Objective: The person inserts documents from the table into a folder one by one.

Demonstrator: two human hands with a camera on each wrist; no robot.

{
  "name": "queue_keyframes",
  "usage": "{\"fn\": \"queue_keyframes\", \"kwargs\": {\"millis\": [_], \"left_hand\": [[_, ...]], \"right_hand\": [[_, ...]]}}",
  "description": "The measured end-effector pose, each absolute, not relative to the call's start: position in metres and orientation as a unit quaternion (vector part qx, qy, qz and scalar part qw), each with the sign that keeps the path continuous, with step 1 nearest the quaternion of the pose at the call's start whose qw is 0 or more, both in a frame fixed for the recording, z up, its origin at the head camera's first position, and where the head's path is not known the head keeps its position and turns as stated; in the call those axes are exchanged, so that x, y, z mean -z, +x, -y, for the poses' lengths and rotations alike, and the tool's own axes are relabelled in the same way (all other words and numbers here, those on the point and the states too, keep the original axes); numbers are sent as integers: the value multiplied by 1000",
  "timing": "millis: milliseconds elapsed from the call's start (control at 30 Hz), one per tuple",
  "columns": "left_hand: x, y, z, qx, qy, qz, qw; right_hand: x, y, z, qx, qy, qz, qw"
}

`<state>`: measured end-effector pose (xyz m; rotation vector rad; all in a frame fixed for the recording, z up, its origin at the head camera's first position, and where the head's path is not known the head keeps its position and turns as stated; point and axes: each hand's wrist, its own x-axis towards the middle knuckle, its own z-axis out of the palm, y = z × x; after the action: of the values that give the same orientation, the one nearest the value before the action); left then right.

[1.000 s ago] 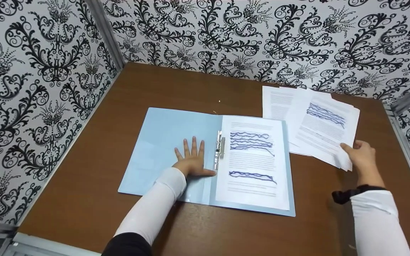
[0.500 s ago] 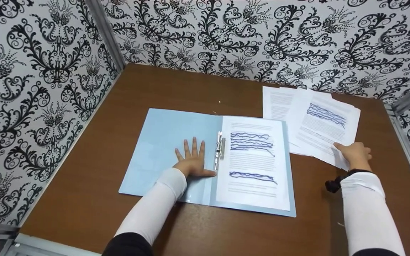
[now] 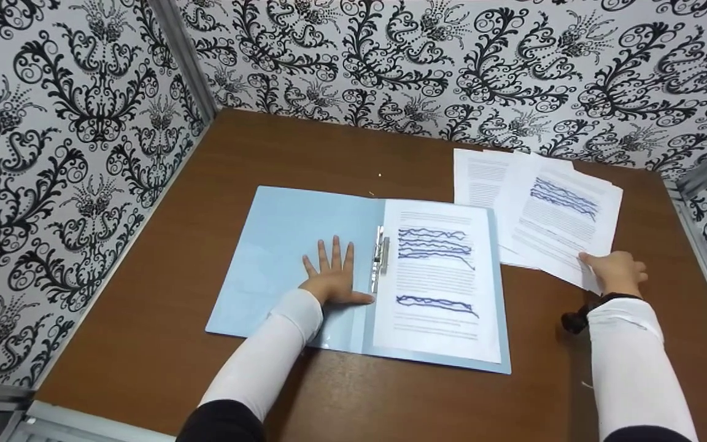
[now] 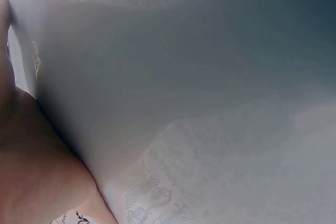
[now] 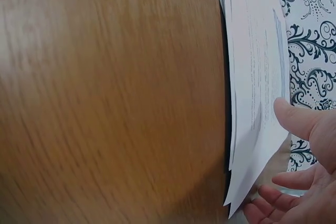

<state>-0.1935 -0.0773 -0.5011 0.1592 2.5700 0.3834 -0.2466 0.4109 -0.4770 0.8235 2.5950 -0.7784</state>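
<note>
A light blue folder [image 3: 261, 245] lies spread on the table, seen in the head view. A metal clip [image 3: 380, 258] runs along its spine. On its right half rests a printed sheet [image 3: 433, 276] with blue scribbled lines. My left hand [image 3: 332, 282] presses flat on the left cover, fingers spread, thumb towards the clip. In the left wrist view the cover [image 4: 173, 66] fills most of the picture, blurred. My right hand [image 3: 617, 270] is at the near right corner of the loose papers [image 3: 562, 215]. Its thumb [image 5: 294, 119] touches the top sheet; the other fingers sit loosely beside the edge.
More printed sheets [image 3: 482, 178] lie under the scribbled one, fanned out to the left, close to the folder's right edge. Patterned wall panels [image 3: 415, 67] stand behind and beside the brown table [image 3: 329, 150]. A black band [image 3: 580, 318] is on my right wrist.
My right hand has shifted slightly left and its fingers have loosened at the papers' corner. The sheets' edge there lies flatter. My left hand and the folder stay put.
</note>
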Motion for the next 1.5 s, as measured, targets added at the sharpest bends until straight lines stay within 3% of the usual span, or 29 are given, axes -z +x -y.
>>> {"fn": "queue_keyframes", "kwargs": {"millis": [467,1000,1500], "left_hand": [[501,-194,75,-142,61,-952,264],[514,-199,78,-155,54,-949,270],[508,-196,78,-158,52,-948,270]], "right_hand": [[488,-245,-412,263,304,-905,140],[481,-249,-415,282,318,-889,169],[493,-241,-431,328,295,-887,134]]}}
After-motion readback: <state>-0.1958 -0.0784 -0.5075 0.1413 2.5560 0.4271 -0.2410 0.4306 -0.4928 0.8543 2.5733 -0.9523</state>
